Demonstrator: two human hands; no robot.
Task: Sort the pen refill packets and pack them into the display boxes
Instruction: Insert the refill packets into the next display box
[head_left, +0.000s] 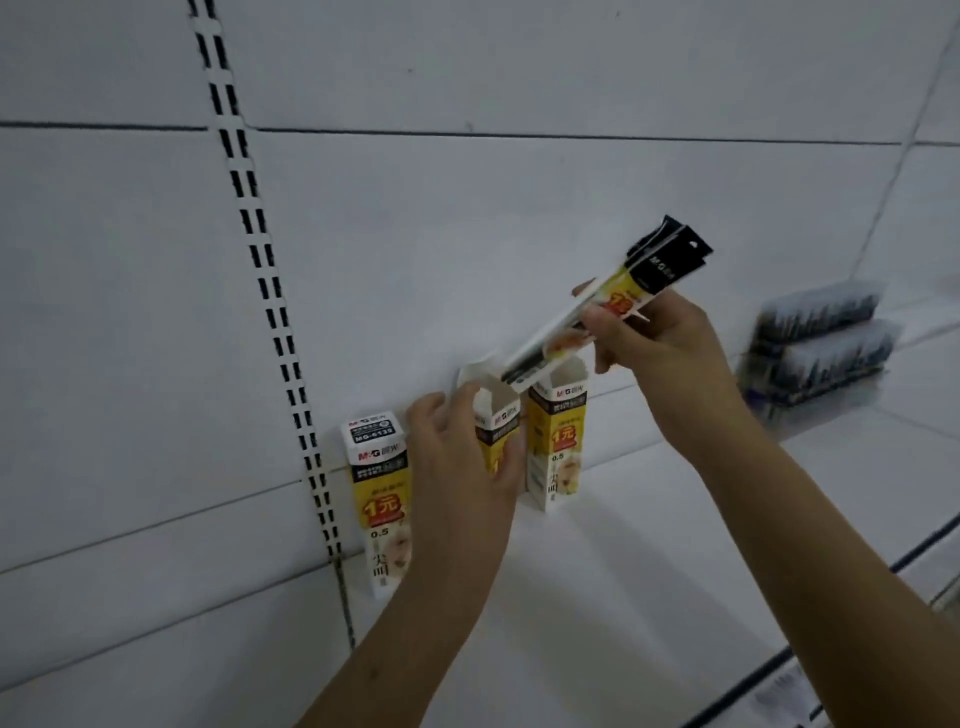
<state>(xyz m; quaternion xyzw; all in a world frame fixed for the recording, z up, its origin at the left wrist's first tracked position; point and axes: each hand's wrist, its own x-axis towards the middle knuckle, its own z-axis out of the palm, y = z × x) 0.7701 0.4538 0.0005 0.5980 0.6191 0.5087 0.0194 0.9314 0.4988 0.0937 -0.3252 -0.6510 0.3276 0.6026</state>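
Head view: right hand (657, 338) gripping tilted refill packets (608, 306), left hand (462, 457) around open box (498, 421).

A single head-worn view looks forward and slightly down, close in front of the white shelf (597, 597), facing its slotted back panel (415, 234) at arm's reach.

Three upright yellow-white display boxes (556, 447) on shelf, middle two open, tilted refill packets (597, 317) entering one
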